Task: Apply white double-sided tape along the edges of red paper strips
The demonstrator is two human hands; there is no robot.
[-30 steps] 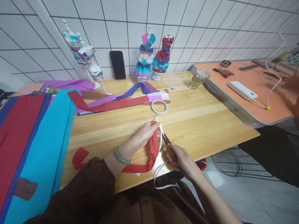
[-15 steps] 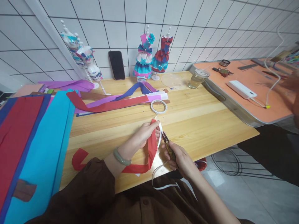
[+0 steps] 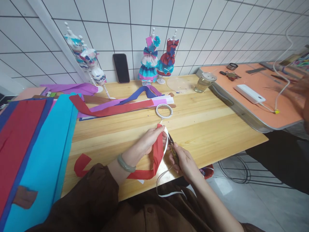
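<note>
My left hand (image 3: 154, 138) pinches the upper end of a long red paper strip (image 3: 158, 151) together with a narrow white strip (image 3: 166, 145). The red strip hangs down and curls left across the wooden table (image 3: 205, 129). In my right hand (image 3: 182, 161) are small scissors (image 3: 174, 151), their tips up against the white strip beside my left fingers. Whether the blades are closed is hard to tell. The white strip's lower part loops below the table edge over my lap. Just beyond my left hand lies a white tape roll (image 3: 164, 111).
Colored paper sheets (image 3: 65, 129) cover the left side. Behind are strips, a phone (image 3: 121, 68), small dressed mannequins (image 3: 148, 64) and a cup (image 3: 205, 82). An orange table (image 3: 265, 80) at right holds a white power bank (image 3: 249, 93); a person's blurred hand (image 3: 299, 87) is beyond it.
My right hand and the scissors have shifted slightly left and up, closer to the white strip. My left hand has barely moved, still holding the red strip.
</note>
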